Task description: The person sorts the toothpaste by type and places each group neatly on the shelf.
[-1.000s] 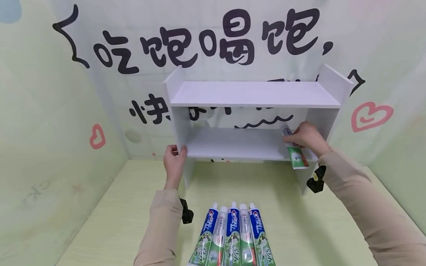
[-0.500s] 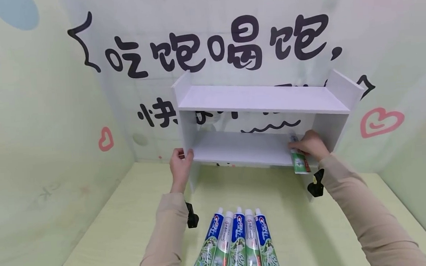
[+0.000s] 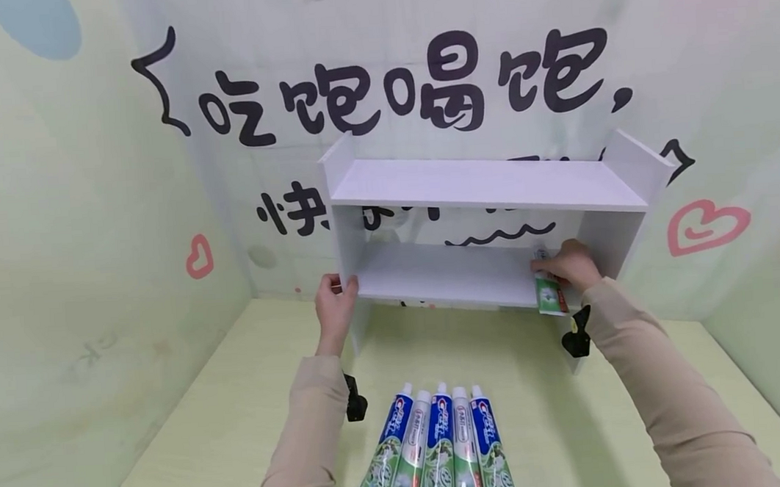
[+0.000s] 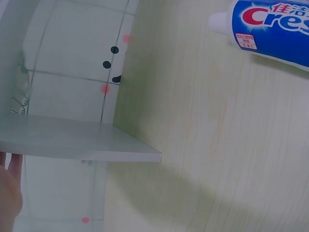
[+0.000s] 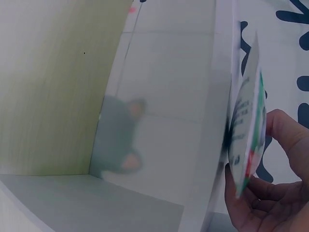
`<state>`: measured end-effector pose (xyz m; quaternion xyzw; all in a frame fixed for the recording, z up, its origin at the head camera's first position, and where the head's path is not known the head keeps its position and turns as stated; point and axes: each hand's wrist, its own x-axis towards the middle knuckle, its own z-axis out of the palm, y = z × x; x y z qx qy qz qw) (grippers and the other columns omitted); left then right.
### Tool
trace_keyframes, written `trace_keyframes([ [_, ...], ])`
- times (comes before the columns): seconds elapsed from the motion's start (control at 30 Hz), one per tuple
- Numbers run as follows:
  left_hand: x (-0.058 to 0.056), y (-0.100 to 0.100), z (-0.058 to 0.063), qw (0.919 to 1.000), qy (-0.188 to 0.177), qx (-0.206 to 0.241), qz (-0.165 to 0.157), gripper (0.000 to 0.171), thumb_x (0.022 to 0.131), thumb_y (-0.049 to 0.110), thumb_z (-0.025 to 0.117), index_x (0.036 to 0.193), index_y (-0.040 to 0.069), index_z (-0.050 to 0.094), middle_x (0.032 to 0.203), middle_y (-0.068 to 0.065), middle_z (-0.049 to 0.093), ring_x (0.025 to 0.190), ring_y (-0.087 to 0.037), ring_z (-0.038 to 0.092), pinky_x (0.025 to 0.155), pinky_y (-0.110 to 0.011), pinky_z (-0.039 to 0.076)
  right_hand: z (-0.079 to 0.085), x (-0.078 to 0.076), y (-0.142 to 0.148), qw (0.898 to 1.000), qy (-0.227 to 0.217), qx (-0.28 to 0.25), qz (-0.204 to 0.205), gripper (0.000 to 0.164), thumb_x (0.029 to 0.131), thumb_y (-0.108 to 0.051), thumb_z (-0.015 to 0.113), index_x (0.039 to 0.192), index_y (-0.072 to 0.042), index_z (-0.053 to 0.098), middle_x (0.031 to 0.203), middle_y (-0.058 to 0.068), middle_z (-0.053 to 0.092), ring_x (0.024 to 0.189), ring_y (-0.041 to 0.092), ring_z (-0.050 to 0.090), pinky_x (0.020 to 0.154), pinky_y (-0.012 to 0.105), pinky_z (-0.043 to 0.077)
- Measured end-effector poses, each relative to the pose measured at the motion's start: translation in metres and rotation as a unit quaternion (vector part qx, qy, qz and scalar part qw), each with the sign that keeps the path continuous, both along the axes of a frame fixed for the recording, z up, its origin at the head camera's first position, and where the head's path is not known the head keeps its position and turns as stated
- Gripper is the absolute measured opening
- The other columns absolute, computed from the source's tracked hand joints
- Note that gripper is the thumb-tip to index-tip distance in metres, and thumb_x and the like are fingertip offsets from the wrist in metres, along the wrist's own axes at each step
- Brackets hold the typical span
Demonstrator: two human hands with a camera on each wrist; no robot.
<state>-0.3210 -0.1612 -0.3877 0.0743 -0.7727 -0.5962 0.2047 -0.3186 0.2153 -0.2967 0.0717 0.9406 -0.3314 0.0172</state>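
My right hand [image 3: 568, 263] holds a green-and-white toothpaste tube [image 3: 551, 296] at the right end of the lower shelf board. Its crimped end juts slightly past the board's front edge. In the right wrist view, thumb and fingers grip the tube [image 5: 248, 125] by its sides, close against the board. The white two-tier shelf [image 3: 444, 270] stands against the back wall. At its left side panel, my left hand [image 3: 337, 309] grips the front edge, thumb in front; only part of this hand [image 4: 9, 193] shows in the left wrist view.
Several toothpaste tubes lie fanned side by side on the pale wood-look table [image 3: 241, 428], caps toward the shelf. Blue Crest tubes [image 3: 439, 443] alternate with white-and-green ones [image 3: 465, 445]. The upper board [image 3: 486, 183] sits above my right hand. Printed walls [image 3: 97, 215] enclose the table.
The tube in my right hand has moved farther back over the lower board and turned straighter. My left hand keeps its place on the side panel. The head view has shifted slightly.
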Motion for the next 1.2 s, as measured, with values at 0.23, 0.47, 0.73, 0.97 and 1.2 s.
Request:
trace_keyframes([
  [0.23,-0.001,0.002,-0.001,1.0,0.006,0.004,0.003,0.031,0.086,0.026,0.057,0.106,0.002,0.051,0.103,-0.014,0.056,0.088,-0.023,0.051,0.065,-0.026,0.042,0.0,0.001,0.003,1.0,-0.005,-0.006,0.004,0.058,0.079,-0.03,0.06,0.111,0.013,0.039,0.088,0.015,0.046,0.067,0.014,0.048,0.056,0.021,0.039],
  [0.47,0.001,0.003,0.0,1.0,0.007,-0.003,0.006,0.029,0.087,0.025,0.056,0.105,0.003,0.051,0.101,-0.014,0.057,0.085,-0.023,0.052,0.064,-0.026,0.042,0.003,0.004,0.004,1.0,0.008,-0.004,0.012,0.044,0.078,-0.029,0.062,0.094,0.006,0.043,0.079,0.009,0.045,0.063,0.013,0.044,0.055,0.023,0.037],
  [0.73,0.0,0.005,0.001,0.9999,0.004,0.008,0.009,0.03,0.087,0.026,0.057,0.105,0.002,0.051,0.101,-0.014,0.056,0.084,-0.022,0.051,0.065,-0.027,0.041,0.006,0.014,0.002,0.997,0.079,-0.001,0.014,0.036,0.08,-0.026,0.063,0.078,0.008,0.051,0.072,0.012,0.053,0.064,0.02,0.048,0.057,0.027,0.039],
  [0.97,0.001,0.009,0.002,0.9995,0.002,0.029,0.012,0.03,0.087,0.024,0.057,0.105,0.001,0.05,0.103,-0.014,0.056,0.087,-0.021,0.051,0.068,-0.028,0.042,0.015,0.033,-0.004,0.996,0.089,-0.002,0.027,0.053,0.083,-0.031,0.061,0.112,0.011,0.055,0.113,0.029,0.057,0.094,0.033,0.056,0.077,0.037,0.047],
  [1.2,0.0,0.009,0.001,0.9992,-0.002,0.035,0.018,0.031,0.087,0.024,0.056,0.107,0.001,0.05,0.105,-0.015,0.056,0.09,-0.021,0.051,0.07,-0.029,0.043,0.012,0.056,-0.017,0.995,0.077,-0.032,0.048,0.052,0.084,-0.032,0.062,0.117,0.007,0.053,0.115,0.026,0.057,0.098,0.031,0.056,0.075,0.029,0.048],
])
